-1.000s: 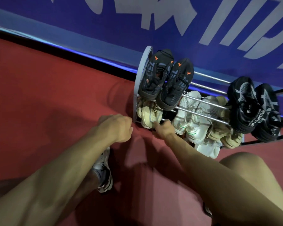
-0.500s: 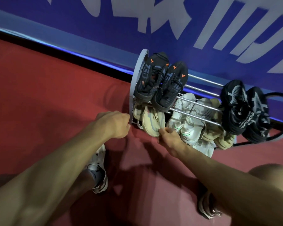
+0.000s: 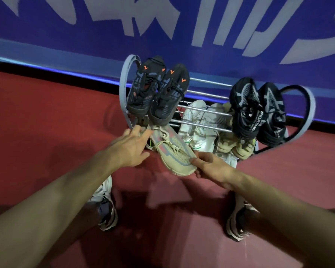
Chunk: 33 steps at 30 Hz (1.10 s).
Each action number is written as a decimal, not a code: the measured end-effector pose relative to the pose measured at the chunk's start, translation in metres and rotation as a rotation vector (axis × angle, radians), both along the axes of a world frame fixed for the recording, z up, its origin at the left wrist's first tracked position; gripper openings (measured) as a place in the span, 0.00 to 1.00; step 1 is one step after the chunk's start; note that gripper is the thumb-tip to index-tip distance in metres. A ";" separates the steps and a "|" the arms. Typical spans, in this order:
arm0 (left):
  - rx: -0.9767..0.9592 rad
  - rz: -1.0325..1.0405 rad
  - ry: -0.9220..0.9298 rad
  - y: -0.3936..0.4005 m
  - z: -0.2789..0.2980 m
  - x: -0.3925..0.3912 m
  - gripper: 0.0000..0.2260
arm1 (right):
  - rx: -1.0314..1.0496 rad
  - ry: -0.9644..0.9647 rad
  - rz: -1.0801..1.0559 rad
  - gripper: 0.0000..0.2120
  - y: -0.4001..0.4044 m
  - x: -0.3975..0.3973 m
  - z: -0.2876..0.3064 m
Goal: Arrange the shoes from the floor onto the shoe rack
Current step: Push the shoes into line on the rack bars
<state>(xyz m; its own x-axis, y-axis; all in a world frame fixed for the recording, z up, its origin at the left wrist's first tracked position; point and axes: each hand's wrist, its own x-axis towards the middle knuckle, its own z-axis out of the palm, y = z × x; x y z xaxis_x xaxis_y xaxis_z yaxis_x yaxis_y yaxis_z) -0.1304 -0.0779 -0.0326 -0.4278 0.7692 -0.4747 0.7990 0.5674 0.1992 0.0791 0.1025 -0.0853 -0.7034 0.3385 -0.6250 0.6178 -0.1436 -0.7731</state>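
A person's right hand (image 3: 211,167) pinches the toe of a beige sneaker (image 3: 174,151), thumb and fingers clamped on its sole edge, at the near left end of the shoe rack (image 3: 124,89). The left hand (image 3: 130,147) reaches toward the shoe's heel, fingers spread and straight. Black pairs (image 3: 157,93) sit on the top rails; white sneakers (image 3: 197,128) fill the tier below, above red carpet (image 3: 46,122).
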 end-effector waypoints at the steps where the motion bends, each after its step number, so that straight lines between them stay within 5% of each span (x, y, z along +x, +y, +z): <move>1: 0.006 -0.006 0.001 0.003 -0.002 0.001 0.31 | 0.005 -0.006 0.030 0.10 0.004 0.007 0.002; 12: 0.265 -0.148 -0.018 0.000 -0.020 0.019 0.26 | 0.195 -0.035 0.432 0.12 0.042 0.043 0.025; 16: 0.187 -0.195 -0.002 -0.009 -0.028 0.016 0.18 | 0.189 -0.023 0.555 0.13 0.044 0.038 0.031; 19: 0.153 -0.160 0.011 -0.014 -0.027 0.014 0.06 | 0.221 -0.016 0.539 0.11 0.041 0.029 0.026; 33: 0.173 -0.223 -0.097 -0.035 -0.024 0.016 0.11 | 0.288 -0.018 0.508 0.13 0.042 0.000 0.017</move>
